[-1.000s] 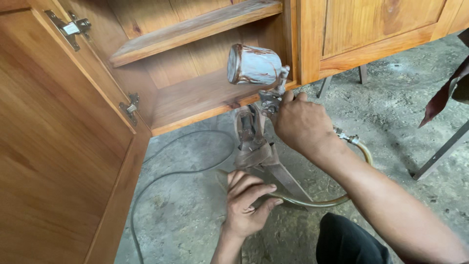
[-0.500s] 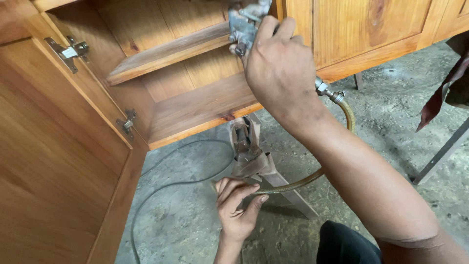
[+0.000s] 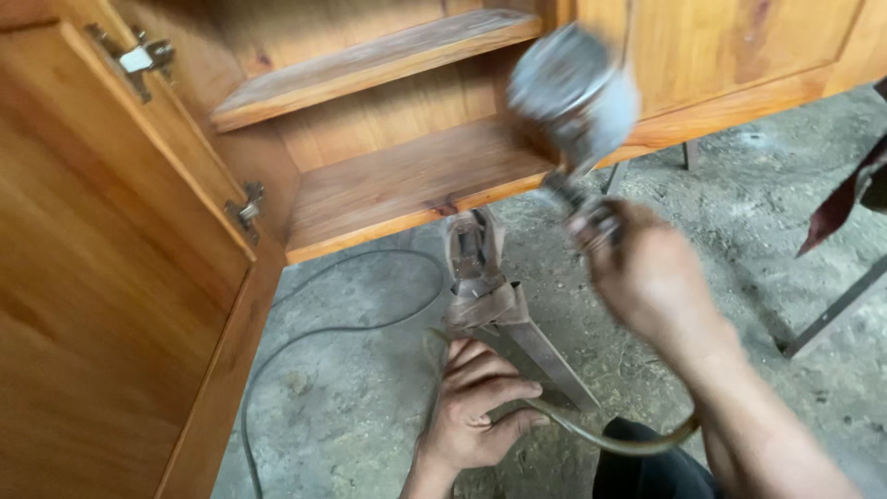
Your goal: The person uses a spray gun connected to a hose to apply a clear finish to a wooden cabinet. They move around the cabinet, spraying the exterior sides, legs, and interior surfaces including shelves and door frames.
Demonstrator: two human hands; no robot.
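**Spray gun raised at the open cabinet, hose gathered low**

Nearest to me, my left hand (image 3: 476,416) sits low, below the bottom shelf of the cabinet, which I take as my landmark. Its fingers (image 3: 490,370) are curled loosely round a bend of the pale, dirty rubber hose (image 3: 628,442); the grip looks partly closed rather than tight, probably so the hose can slide while being kept off the floor and away from the woodwork. Just above that hand, directly under the shelf's front edge, stands a worn brown wooden stand leg with a metal bracket (image 3: 480,286), which appears to carry the cabinet off the ground.

To the right of the stand and a little below the shelf's edge, my right hand (image 3: 651,277) is wrapped round the grip of a grey metal spray gun with a round cup on top (image 3: 573,88). The hand is blurred, so I cannot tell how each finger lies, only that it is closed on the handle. The cup rides up in front of the shelf's right end, tilted, which I judge aims the nozzle into the cabinet.

Left of the shelf, the orange-brown wooden door (image 3: 102,277) hangs open on silver hinges (image 3: 245,211), leaving the interior exposed. A thin dark cable (image 3: 314,323) loops over the grey concrete floor (image 3: 739,203) beneath the shelf (image 3: 397,180).
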